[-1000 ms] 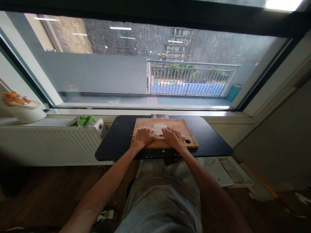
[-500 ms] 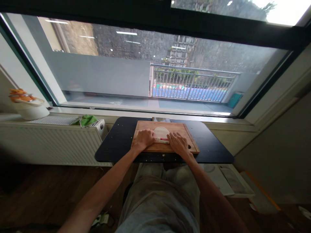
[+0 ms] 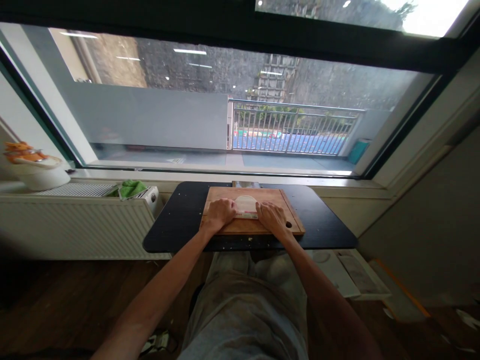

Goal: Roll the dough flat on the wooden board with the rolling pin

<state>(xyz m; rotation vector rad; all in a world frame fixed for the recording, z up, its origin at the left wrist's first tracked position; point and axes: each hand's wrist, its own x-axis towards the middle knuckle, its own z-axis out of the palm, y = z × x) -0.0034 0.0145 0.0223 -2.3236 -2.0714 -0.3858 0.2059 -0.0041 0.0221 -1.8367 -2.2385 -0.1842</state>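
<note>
Both hands press a rolling pin over the dough on the wooden board: left hand curled over one end, right hand flat on the other. I should press evenly and roll straight.

It looked like a room in a home, used as a makeshift kitchen corner. A small black table carried a wooden cutting board at 12 o'clock under a wide window onto a railed balcony. A white radiator with a green cloth stood at 10 o'clock, above wood flooring.
</note>
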